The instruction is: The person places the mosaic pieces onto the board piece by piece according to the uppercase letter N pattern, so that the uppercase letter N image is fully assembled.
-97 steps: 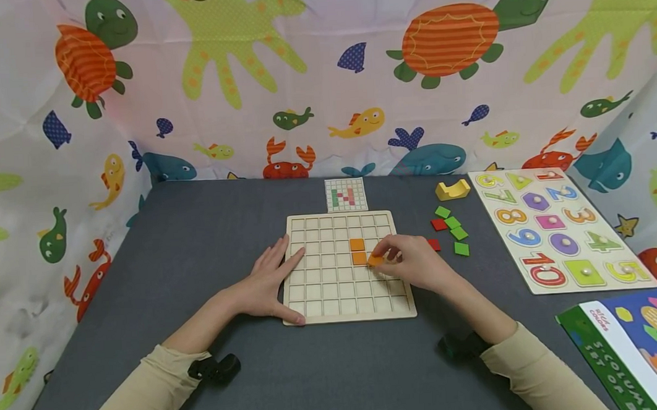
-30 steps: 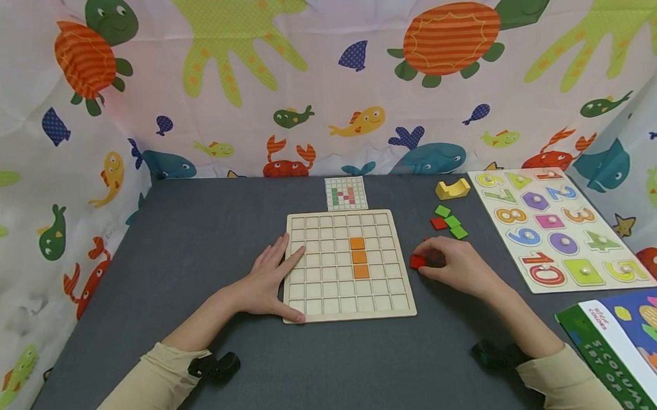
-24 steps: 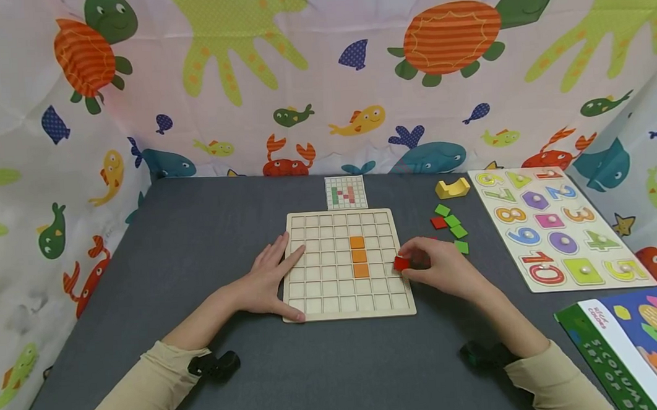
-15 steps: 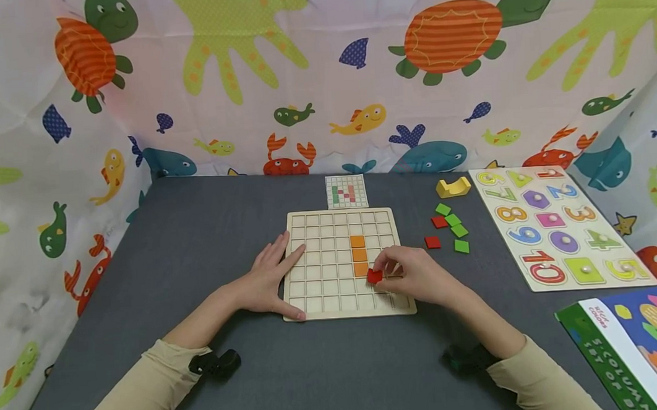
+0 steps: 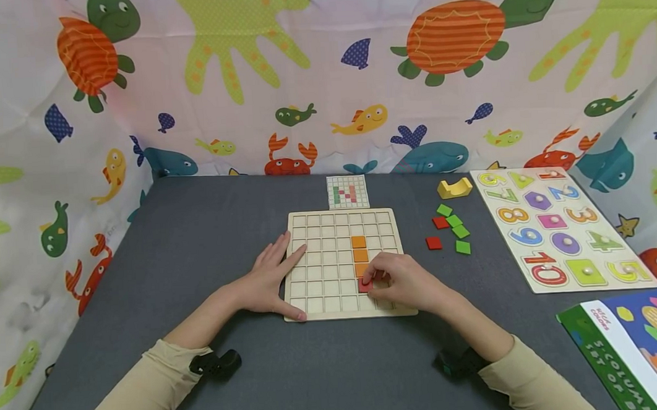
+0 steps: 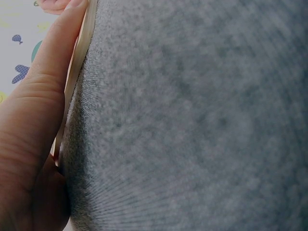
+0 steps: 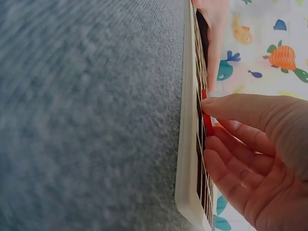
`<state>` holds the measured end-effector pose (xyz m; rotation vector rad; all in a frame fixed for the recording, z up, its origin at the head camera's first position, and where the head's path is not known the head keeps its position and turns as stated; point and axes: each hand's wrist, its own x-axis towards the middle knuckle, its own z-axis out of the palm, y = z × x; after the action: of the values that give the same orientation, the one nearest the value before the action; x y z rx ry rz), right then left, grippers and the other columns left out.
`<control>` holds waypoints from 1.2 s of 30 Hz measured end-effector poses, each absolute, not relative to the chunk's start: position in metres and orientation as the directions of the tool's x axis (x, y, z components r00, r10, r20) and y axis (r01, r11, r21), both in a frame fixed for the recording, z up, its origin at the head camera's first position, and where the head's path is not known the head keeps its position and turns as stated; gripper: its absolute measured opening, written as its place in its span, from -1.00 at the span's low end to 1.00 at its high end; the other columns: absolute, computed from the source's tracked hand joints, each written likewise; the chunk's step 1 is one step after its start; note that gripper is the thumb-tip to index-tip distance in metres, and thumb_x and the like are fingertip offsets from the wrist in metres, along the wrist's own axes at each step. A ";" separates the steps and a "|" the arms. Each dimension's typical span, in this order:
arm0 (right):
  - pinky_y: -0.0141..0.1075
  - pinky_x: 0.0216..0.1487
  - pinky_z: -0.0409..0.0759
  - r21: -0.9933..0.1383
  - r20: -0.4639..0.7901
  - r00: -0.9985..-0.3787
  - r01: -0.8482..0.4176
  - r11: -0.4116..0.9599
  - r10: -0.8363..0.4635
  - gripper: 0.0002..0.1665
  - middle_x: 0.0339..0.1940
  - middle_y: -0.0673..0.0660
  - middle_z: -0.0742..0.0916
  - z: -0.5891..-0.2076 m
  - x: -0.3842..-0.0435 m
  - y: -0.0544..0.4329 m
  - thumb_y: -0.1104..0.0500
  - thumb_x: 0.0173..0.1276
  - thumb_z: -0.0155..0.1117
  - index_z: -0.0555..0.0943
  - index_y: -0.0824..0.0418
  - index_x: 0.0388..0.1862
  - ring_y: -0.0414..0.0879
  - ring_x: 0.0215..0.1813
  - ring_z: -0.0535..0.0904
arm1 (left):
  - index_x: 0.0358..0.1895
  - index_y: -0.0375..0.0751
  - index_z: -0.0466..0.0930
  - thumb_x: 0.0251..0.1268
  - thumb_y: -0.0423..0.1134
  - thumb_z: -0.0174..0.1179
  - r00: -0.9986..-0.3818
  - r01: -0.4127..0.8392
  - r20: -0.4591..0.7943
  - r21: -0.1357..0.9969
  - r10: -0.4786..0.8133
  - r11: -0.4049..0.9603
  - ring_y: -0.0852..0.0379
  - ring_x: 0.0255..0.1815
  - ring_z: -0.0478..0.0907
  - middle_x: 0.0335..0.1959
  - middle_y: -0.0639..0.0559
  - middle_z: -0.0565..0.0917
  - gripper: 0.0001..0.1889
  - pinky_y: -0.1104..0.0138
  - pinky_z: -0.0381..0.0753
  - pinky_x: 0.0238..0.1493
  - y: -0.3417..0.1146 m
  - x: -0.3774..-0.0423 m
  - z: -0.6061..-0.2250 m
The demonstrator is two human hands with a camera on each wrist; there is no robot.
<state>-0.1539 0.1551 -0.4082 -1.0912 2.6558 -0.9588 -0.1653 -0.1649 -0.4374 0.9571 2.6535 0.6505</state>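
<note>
A wooden grid board [image 5: 324,307] lies on the dark table. My left hand [image 5: 265,281] rests along its left edge with straight, spread fingers; in the left wrist view the thumb [image 6: 45,72] lies against the board's edge. In one column sit three orange square tiles [image 5: 359,255]. Just below them my right hand [image 5: 407,281] pinches a red square tile [image 5: 363,286] between thumb and fingers, at a cell of the same column. From the right wrist, the red tile [image 7: 207,115] looks slightly tilted above the grid, partly covered by the thumb.
Right of the board lie loose green tiles [image 5: 463,247] and two red tiles [image 5: 433,243]. A patterned grid card [image 5: 347,192] stands behind the board. Further right are a yellow arched block [image 5: 454,189], a number puzzle board [image 5: 576,248] and a box [image 5: 625,338].
The third orange tile was set into the column. My right hand then picked up a red tile from the right and carried it left to the cell below. My left hand stayed put.
</note>
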 end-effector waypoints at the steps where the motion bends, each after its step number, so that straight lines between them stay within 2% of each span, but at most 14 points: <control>1: -0.32 -0.23 0.54 -0.595 0.129 -0.735 -0.594 0.541 -0.665 -0.81 -0.33 -0.07 0.66 -0.408 -0.154 0.155 0.26 0.15 0.51 0.67 0.11 -0.29 -0.15 -0.28 0.54 | 0.59 -0.11 -0.18 -0.21 0.41 0.43 -0.755 0.541 -0.080 0.485 0.651 0.687 -0.17 0.55 -0.51 0.55 -0.28 -0.44 0.35 -0.14 -0.35 0.43 -0.165 -0.166 -0.438; 9: -0.28 -0.19 0.59 -0.611 0.141 -0.742 -0.587 0.532 -0.656 -0.76 -0.28 -0.04 0.68 -0.408 -0.153 0.156 0.24 0.13 0.52 0.68 0.13 -0.22 -0.15 -0.24 0.56 | 0.60 -0.08 -0.21 -0.21 0.44 0.40 -0.757 0.536 -0.089 0.483 0.647 0.693 -0.14 0.55 -0.53 0.55 -0.24 -0.47 0.36 -0.12 -0.36 0.44 -0.166 -0.167 -0.440; 14: -0.24 -0.16 0.62 -0.632 0.131 -0.801 -0.521 0.573 -0.584 -0.80 -0.28 -0.05 0.69 -0.406 -0.159 0.169 0.23 0.18 0.49 0.69 0.13 -0.21 -0.15 -0.23 0.58 | 0.60 -0.07 -0.21 -0.22 0.46 0.39 -0.758 0.534 -0.091 0.481 0.645 0.696 -0.14 0.55 -0.53 0.55 -0.24 -0.47 0.36 -0.12 -0.36 0.44 -0.166 -0.168 -0.441; 19: -0.20 -0.23 0.59 -0.581 0.166 -0.866 -0.472 0.663 -0.472 -0.84 -0.30 -0.03 0.69 -0.406 -0.170 0.194 0.26 0.22 0.44 0.70 0.15 -0.21 -0.15 -0.30 0.56 | 0.60 -0.06 -0.21 -0.21 0.46 0.39 -0.761 0.527 -0.102 0.480 0.641 0.702 -0.12 0.55 -0.54 0.56 -0.23 -0.47 0.36 -0.13 -0.35 0.44 -0.167 -0.167 -0.441; 28: 0.03 -0.08 0.50 -0.469 0.133 -0.940 -0.338 0.816 -0.313 -0.73 -0.11 0.22 0.70 -0.405 -0.186 0.235 0.35 0.22 0.31 0.68 0.24 -0.07 0.10 -0.14 0.53 | 0.60 -0.06 -0.21 -0.22 0.47 0.38 -0.761 0.524 -0.100 0.487 0.641 0.698 -0.12 0.55 -0.54 0.56 -0.24 -0.46 0.36 -0.13 -0.35 0.43 -0.167 -0.166 -0.440; 36: 0.19 0.06 0.44 -0.421 0.026 -0.960 -0.262 0.868 -0.277 -0.60 0.00 0.31 0.65 -0.405 -0.194 0.251 0.36 0.21 0.28 0.62 0.26 0.07 0.21 0.02 0.48 | 0.60 -0.05 -0.21 -0.22 0.47 0.38 -0.760 0.520 -0.105 0.493 0.641 0.698 -0.12 0.55 -0.55 0.56 -0.23 -0.47 0.36 -0.14 -0.35 0.43 -0.166 -0.167 -0.440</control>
<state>-0.1935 0.2505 -0.4046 -0.4337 3.0022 -0.6682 -0.1675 -0.1655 -0.4405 0.9227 2.6394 0.6458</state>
